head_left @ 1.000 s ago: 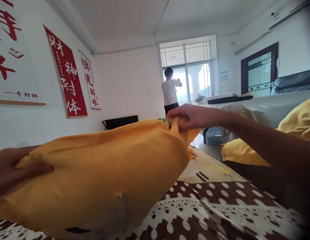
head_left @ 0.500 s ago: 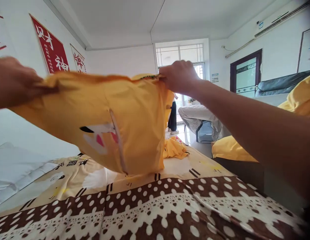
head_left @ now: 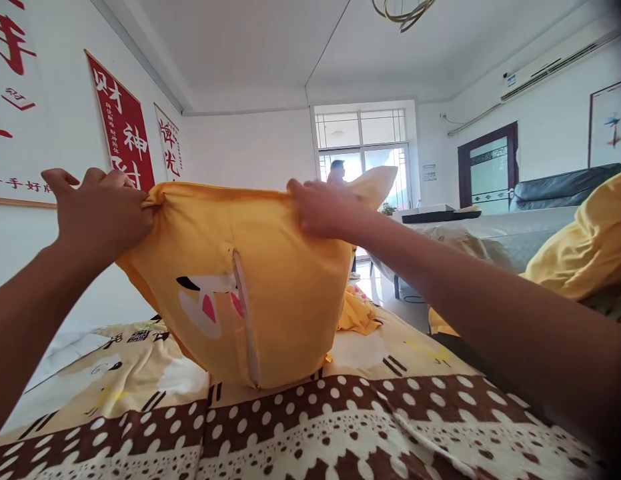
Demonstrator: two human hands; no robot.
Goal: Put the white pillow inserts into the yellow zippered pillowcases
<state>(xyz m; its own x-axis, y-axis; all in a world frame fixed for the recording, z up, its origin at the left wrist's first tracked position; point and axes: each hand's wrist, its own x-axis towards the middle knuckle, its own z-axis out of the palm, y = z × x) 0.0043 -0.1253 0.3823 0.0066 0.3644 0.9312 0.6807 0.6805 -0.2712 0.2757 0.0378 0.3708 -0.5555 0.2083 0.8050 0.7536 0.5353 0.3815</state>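
A yellow cushion cover (head_left: 295, 300) hangs stretched between my two hands, above the bed. A long, narrow slit with pale edges runs down its front, beside a white, black and pink print. My left hand (head_left: 103, 210) pinches the top left corner, its other fingers partly raised. Farther right along the top edge, my right hand (head_left: 323, 207) grips the fabric, and a yellow flap sticks up behind it. The cover's lower edge hangs at the patterned blanket (head_left: 290, 427); whether it touches cannot be made out.
Another crumpled yellow cloth (head_left: 360, 313) lies on the bed behind the cover. Yellow fabric (head_left: 585, 233) is heaped at the right. A plastic-draped table (head_left: 495, 230) bears a black tray (head_left: 440, 215). One person (head_left: 336, 172) stands near the window.
The cover has swung from a slanted, billowing shape to hanging more upright. My left hand has moved right, into fuller view. The camera view has tilted up slightly.
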